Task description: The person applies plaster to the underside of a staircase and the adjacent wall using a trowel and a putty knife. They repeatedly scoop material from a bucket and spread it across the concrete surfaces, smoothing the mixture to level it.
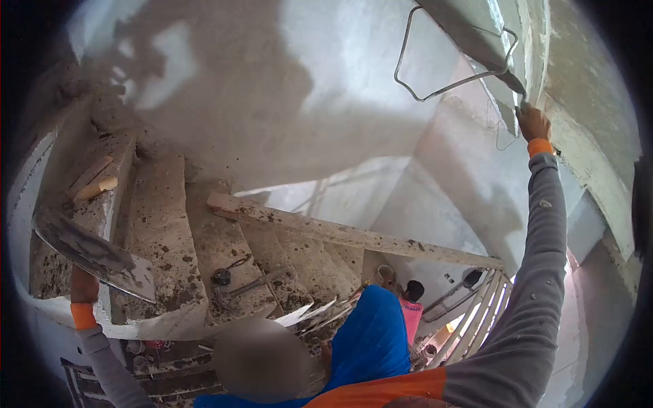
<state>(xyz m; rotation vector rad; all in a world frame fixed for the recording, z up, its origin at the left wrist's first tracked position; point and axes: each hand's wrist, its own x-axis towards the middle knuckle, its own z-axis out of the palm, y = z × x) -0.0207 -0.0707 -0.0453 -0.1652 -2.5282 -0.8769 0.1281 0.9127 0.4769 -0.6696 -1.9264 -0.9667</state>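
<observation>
My left hand [84, 284] is closed under a flat, mortar-smeared plastering trowel [98, 260], whose metal plate hides most of the fingers. The plate hovers over the upper stair treads, at the lower left. Up at the right, my right hand [534, 124] is raised on an outstretched arm, fingers closed. It is at the lower end of a dark, narrow strip [507, 76] along the wall edge; I cannot make out what is in its grip. A bent metal rod [457, 84] hangs just left of this hand.
Mortar-splattered stairs [158, 234] descend rightward. A long wooden plank [354, 234] slants above them to a railing [476, 316]. A yellow-handled tool [96, 188] lies on an upper step, another tool [255, 284] lower. A person in pink [411, 318] is below.
</observation>
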